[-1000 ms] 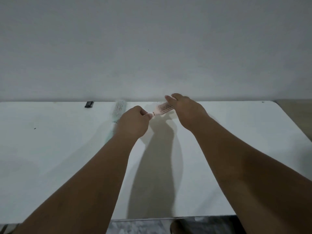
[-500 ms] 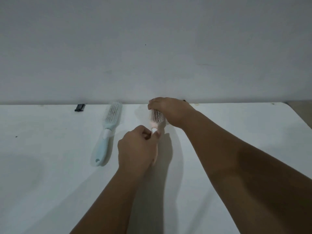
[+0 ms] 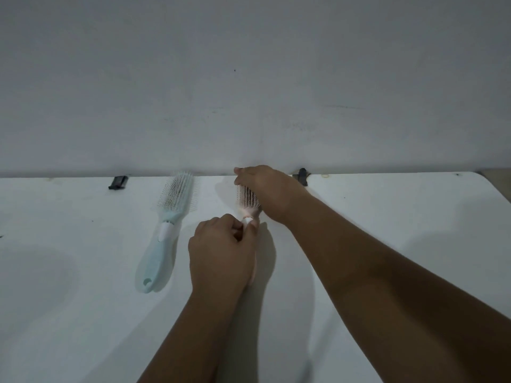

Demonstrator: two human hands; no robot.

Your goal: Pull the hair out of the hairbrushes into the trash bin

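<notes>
The left hand [image 3: 221,252] is curled tight around the handle of a pink hairbrush [image 3: 249,204] at the centre of a white table [image 3: 401,217]. The right hand [image 3: 265,189], at its 1 o'clock, drapes over the bristles, fingers together; whether they pinch hair cannot be told. A pale blue hairbrush [image 3: 166,230] lies untouched at 9 o'clock. No writing is readable.

two hairbrushes [image 3: 166,225] [image 3: 249,201], two black clips [image 3: 118,183] [image 3: 302,175]

Two hairbrushes on bench [image 3: 83,313]: one [image 3: 168,228] lies left, other [image 3: 249,201] just right of it, wall [image 3: 249,78] behind, clips [image 3: 118,183] at back edge.
</notes>
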